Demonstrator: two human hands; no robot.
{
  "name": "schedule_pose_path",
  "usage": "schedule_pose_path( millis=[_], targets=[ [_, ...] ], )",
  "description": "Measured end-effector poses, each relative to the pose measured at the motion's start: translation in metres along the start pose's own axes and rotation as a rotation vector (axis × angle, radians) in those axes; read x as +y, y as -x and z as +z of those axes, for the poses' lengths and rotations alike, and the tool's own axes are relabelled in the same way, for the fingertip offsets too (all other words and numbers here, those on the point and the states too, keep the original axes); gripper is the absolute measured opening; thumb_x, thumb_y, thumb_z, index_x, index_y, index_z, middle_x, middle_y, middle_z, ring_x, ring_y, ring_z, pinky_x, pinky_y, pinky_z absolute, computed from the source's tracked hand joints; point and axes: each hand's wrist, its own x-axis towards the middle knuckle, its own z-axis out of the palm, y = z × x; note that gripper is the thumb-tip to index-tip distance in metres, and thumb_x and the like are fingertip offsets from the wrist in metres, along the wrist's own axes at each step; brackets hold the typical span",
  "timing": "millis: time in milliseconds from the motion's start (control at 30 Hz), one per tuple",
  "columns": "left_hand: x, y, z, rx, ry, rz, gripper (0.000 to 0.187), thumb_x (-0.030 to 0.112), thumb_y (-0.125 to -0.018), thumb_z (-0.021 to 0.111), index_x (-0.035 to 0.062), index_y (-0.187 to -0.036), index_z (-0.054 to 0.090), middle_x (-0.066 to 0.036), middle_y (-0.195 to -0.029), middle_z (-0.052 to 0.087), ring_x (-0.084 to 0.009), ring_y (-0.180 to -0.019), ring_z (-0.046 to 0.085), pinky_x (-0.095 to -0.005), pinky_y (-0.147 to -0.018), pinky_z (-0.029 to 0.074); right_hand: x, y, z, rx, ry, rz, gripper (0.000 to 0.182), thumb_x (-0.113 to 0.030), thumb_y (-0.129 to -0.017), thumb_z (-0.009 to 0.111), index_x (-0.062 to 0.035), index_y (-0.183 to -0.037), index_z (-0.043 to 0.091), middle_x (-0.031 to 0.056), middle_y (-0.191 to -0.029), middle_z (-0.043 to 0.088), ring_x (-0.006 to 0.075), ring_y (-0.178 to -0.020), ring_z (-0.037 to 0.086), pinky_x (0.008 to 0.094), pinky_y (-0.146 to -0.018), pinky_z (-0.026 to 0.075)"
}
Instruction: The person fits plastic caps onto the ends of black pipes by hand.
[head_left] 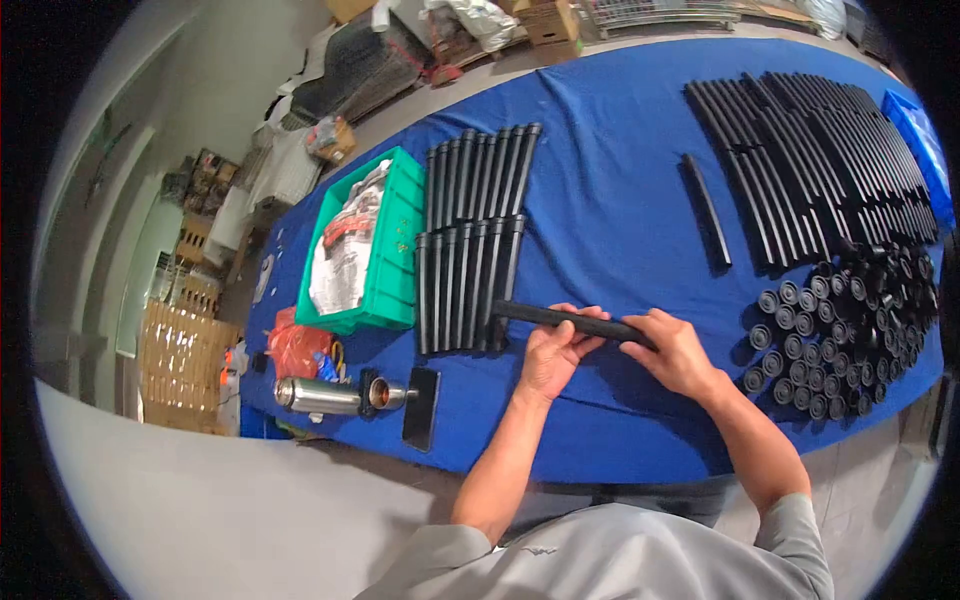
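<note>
A black tube [537, 313] lies nearly level across both hands above the blue cloth. My left hand [557, 352] holds it near the middle, palm partly up and thumb over it. At the tube's right end, my right hand [672, 352] is closed around it, hiding that end. Left of the hands, black tubes with wider caps [468, 235] lie in two rows. A single black tube [707, 212] rests apart, up and to the right. Many round black caps [822, 340] are heaped to the right of my right hand.
More black tubes [800, 160] lie in rows at the far right, beside a blue bin [925, 150]. On the left stand a green crate [395, 250] holding paper, a steel thermos [318, 396], a phone [421, 410] and a red plastic bag [297, 345].
</note>
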Motion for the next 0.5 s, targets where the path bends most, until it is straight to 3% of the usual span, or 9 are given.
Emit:
schedule_pose_path(
  millis=[33, 67, 167, 267, 300, 367, 400, 500],
  targets=[
    [-0.001, 0.000, -0.001, 0.014, 0.021, -0.010, 0.028, 0.012, -0.096, 0.069, 0.0076, -0.122, 0.060, -0.022, -0.127, 0.066, -0.0403, -0.128, 0.059, -0.0538, -0.106, 0.054, 0.005, 0.002, 0.003, 0.084, 0.168, -0.201, 0.040, -0.017, -0.086, 0.078, -0.0004, -0.120, 0.065, 0.0165, -0.089, 0.063, 0.0376, -0.077, 0.065, 0.0449, -0.068, 0.054],
    [0.000, 0.001, -0.003, 0.018, 0.007, -0.005, 0.027, 0.013, -0.097, 0.069, 0.0077, -0.122, 0.060, -0.022, -0.128, 0.066, -0.0405, -0.128, 0.059, -0.0552, -0.105, 0.054, 0.007, 0.004, 0.004, 0.066, 0.168, -0.195, 0.039, -0.017, -0.088, 0.077, -0.0008, -0.121, 0.065, 0.0175, -0.090, 0.063, 0.0384, -0.078, 0.066, 0.0456, -0.069, 0.053],
    [0.000, 0.003, -0.003, -0.033, 0.021, 0.032, 0.025, 0.011, -0.097, 0.068, 0.0087, -0.120, 0.059, -0.022, -0.127, 0.066, -0.0397, -0.126, 0.060, -0.0524, -0.103, 0.056, -0.012, -0.001, -0.014, -0.167, -0.089, 0.137, 0.039, -0.016, -0.086, 0.078, -0.0015, -0.120, 0.066, 0.0177, -0.094, 0.066, 0.0324, -0.081, 0.068, 0.0409, -0.070, 0.054],
    [0.001, 0.002, 0.004, 0.011, -0.019, 0.016, 0.026, 0.017, -0.098, 0.069, 0.0094, -0.120, 0.060, -0.023, -0.127, 0.066, -0.0385, -0.126, 0.061, -0.0505, -0.101, 0.057, 0.014, 0.003, 0.002, 0.043, 0.009, -0.136, 0.039, -0.016, -0.087, 0.078, -0.0011, -0.120, 0.065, 0.0179, -0.096, 0.066, 0.0329, -0.084, 0.068, 0.0413, -0.073, 0.055],
    [0.000, 0.001, 0.002, 0.019, -0.004, 0.013, 0.025, 0.019, -0.099, 0.067, 0.0087, -0.121, 0.059, -0.023, -0.127, 0.066, -0.0388, -0.126, 0.061, -0.0509, -0.101, 0.057, 0.009, 0.004, 0.004, 0.067, 0.151, -0.149, 0.039, -0.017, -0.086, 0.078, -0.0011, -0.120, 0.065, 0.0176, -0.097, 0.066, 0.0349, -0.086, 0.067, 0.0421, -0.075, 0.055],
    [0.000, 0.000, -0.005, 0.023, 0.006, 0.014, 0.024, 0.018, -0.100, 0.065, 0.0079, -0.121, 0.059, -0.023, -0.127, 0.066, -0.0395, -0.125, 0.062, -0.0514, -0.102, 0.056, 0.004, 0.006, 0.003, 0.060, 0.148, -0.157, 0.039, -0.017, -0.086, 0.079, -0.0015, -0.119, 0.065, 0.0175, -0.097, 0.066, 0.0361, -0.087, 0.067, 0.0418, -0.074, 0.055],
    [0.000, 0.000, -0.010, -0.036, 0.027, 0.022, 0.025, 0.019, -0.102, 0.062, 0.0052, -0.123, 0.059, -0.024, -0.130, 0.064, -0.0409, -0.127, 0.060, -0.0534, -0.104, 0.055, 0.000, 0.005, -0.001, 0.032, 0.037, -0.109, 0.038, -0.018, -0.088, 0.077, -0.0015, -0.120, 0.066, 0.0177, -0.098, 0.067, 0.0346, -0.087, 0.068, 0.0407, -0.075, 0.055],
    [0.001, 0.001, -0.005, -0.035, 0.013, 0.016, 0.022, 0.018, -0.102, 0.062, 0.0065, -0.121, 0.059, -0.024, -0.128, 0.065, -0.0400, -0.126, 0.061, -0.0509, -0.104, 0.055, -0.026, -0.006, -0.028, -0.327, -0.404, 0.554, 0.035, -0.021, -0.089, 0.075, -0.0007, -0.117, 0.066, 0.0182, -0.096, 0.068, 0.0346, -0.089, 0.069, 0.0422, -0.074, 0.056]
  ],
)
